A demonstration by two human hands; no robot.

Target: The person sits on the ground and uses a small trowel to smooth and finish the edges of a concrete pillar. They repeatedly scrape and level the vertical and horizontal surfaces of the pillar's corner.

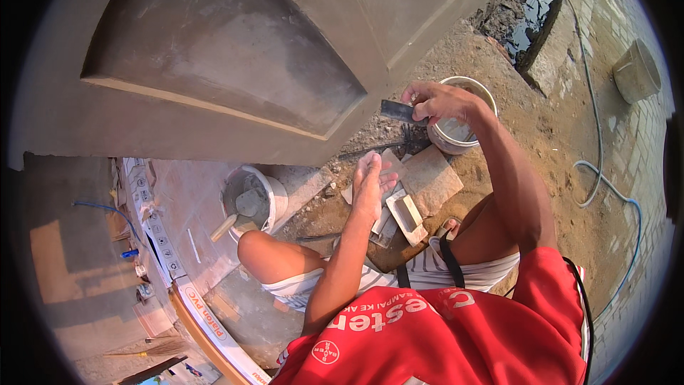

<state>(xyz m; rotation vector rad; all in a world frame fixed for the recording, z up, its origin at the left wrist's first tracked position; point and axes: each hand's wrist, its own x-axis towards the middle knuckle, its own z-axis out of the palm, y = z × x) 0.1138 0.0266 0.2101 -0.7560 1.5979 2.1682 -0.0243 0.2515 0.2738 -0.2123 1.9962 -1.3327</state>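
My right hand is closed on a dark, flat rectangular scraper-like piece, close to the lower edge of a grey plastered wall with a recessed panel. Below that hand stands a white bucket with grey, wet-looking contents. Out in front of my knees, my left hand is empty, its fingers apart. Just beyond it on the ground lies a plastering float with a pale handle, beside flat tile pieces. By my left knee is another bucket, with a wooden handle sticking out.
A grey bucket stands on paving at the far right. A hose runs across the ground there. Beyond the sand, a wet trench lies at the upper right. Long printed cartons and a broom lie at left.
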